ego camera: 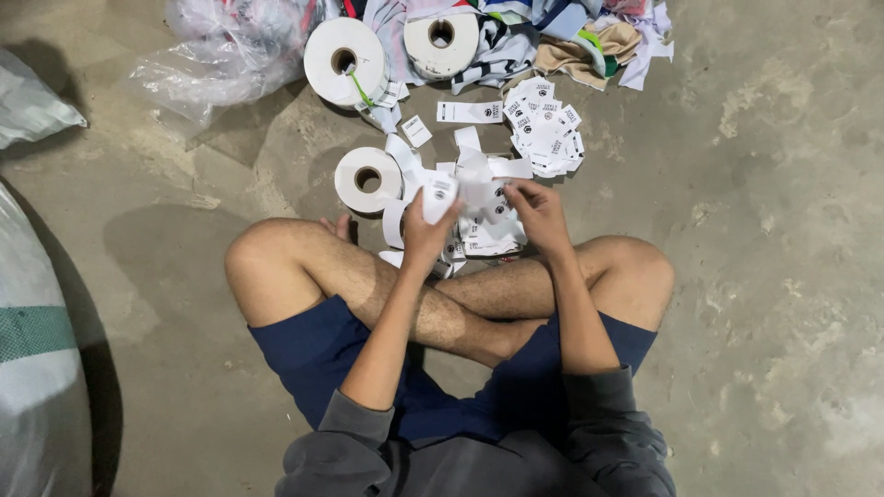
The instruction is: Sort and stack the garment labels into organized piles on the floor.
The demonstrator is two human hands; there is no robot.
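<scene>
The print on the white labels is too small to make out, and the fabric heap (562,37) at 12 o'clock is cut off by the top edge. The left hand (425,225) is clamped on a folded label (440,193); the right hand (539,213) pinches the label strip (479,175) running from the near roll (366,179) at 10 o'clock. Cut labels (545,129) lie piled at 1 o'clock on the concrete floor (755,230) (no container holds them). A clear plastic bag (221,55) at 11 o'clock holds something hard to identify.

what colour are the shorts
Dark blue shorts, seen best in the head view.
</scene>
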